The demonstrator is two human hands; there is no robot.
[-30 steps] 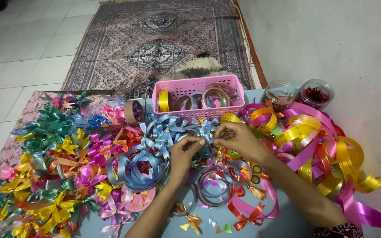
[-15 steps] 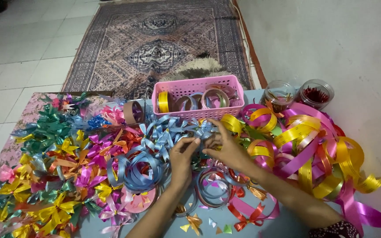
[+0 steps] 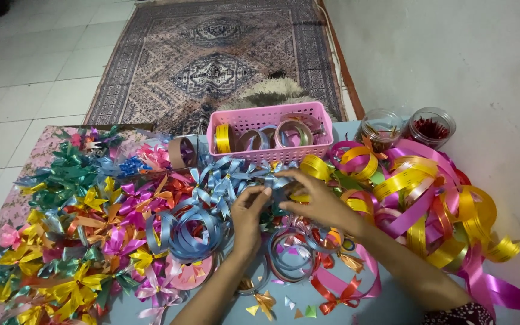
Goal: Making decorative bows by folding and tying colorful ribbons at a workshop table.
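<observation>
Tightly, both hands [image 3: 284,201] pinch blue ribbon [image 3: 275,183] amid bows [image 3: 91,235].

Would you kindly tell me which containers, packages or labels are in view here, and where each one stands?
Pink basket: rectangular, perforated plastic, behind the hands, holding ribbon rolls.
Left jar: round, clear, right of the basket.
Right jar: round, clear, reddish contents, beside the first.
No labels, signs or screens show.

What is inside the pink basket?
The pink basket holds ribbon rolls standing on edge: a yellow roll at the left and greyish rolls beside it. The front wall hides the bottom of the basket, so anything lying there cannot be seen.
</observation>
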